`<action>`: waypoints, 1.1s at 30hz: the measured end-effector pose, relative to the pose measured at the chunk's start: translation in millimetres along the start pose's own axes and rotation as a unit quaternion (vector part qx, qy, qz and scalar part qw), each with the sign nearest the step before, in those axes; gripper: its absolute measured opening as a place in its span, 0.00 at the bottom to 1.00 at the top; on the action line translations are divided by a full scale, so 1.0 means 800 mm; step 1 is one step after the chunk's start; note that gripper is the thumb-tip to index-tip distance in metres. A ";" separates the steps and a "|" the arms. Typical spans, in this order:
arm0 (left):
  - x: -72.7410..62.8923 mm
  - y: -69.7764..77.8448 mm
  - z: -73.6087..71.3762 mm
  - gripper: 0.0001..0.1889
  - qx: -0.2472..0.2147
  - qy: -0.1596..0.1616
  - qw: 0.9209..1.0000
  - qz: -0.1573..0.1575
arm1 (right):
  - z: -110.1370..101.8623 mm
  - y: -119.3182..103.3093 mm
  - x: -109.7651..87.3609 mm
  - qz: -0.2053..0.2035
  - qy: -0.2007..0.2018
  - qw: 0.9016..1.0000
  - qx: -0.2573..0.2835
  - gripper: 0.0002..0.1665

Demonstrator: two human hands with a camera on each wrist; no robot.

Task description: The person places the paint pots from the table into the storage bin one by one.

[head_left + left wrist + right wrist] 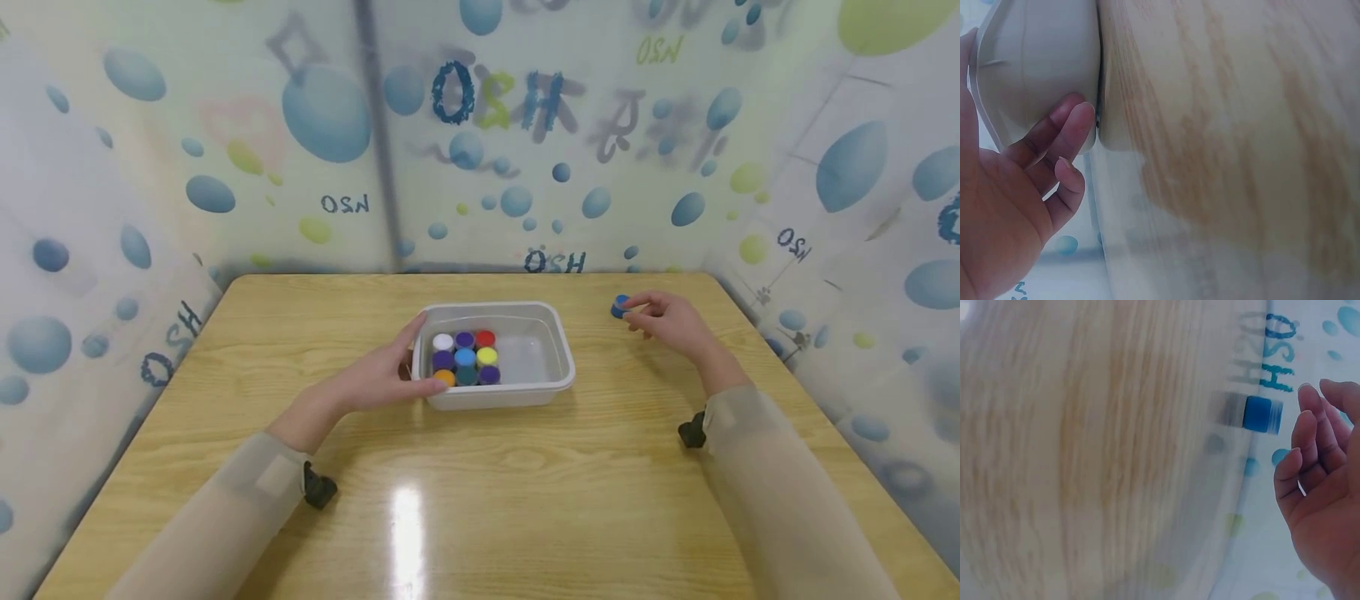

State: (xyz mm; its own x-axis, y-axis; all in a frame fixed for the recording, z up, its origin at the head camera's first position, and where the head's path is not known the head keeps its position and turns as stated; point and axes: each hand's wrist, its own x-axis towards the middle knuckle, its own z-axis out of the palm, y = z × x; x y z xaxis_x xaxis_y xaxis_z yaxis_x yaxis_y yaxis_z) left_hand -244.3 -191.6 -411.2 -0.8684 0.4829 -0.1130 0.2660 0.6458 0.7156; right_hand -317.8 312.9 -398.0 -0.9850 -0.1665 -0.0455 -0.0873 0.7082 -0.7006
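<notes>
My left hand (382, 371) grips the left end of a white plastic tub (498, 398), its thumb over the near rim. In the left wrist view its fingertips (1079, 119) rest against the tub's outer wall (1054, 56). Several small paint pots (465, 358) with white, purple, red, yellow, orange and blue tops stand in the tub's left half. My right hand (671, 329) is beside a lone blue paint pot (620, 307) at the table's back right. In the right wrist view, a gap shows between this pot (1258, 414) and the loosely bent fingers (1304, 434).
The tub stands on a wood-grain table (517, 492). Patterned curtain walls (465, 150) with blue and green drops enclose its back and sides. Dark wrist cameras (318, 487) are worn at both cuffs.
</notes>
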 end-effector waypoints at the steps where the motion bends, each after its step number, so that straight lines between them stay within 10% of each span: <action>1: 0.000 0.000 0.000 0.65 -0.001 0.000 1.000 -0.001 | -0.001 0.002 0.001 0.001 0.000 1.000 -0.001 0.26; 33: 0.001 -0.002 0.000 0.65 -0.002 -0.002 1.000 -0.005 | 0.010 0.019 0.046 0.079 0.001 0.997 -0.017 0.37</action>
State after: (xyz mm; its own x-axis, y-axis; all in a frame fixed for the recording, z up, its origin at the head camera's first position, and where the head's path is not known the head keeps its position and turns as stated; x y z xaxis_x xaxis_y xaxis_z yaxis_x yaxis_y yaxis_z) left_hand -245.3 -192.7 -412.4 -0.8697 0.4782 -0.1223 0.2558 0.6486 0.7168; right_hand -354.4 311.9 -416.2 -0.9872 -0.0491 -0.1515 0.0641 0.7483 -0.6602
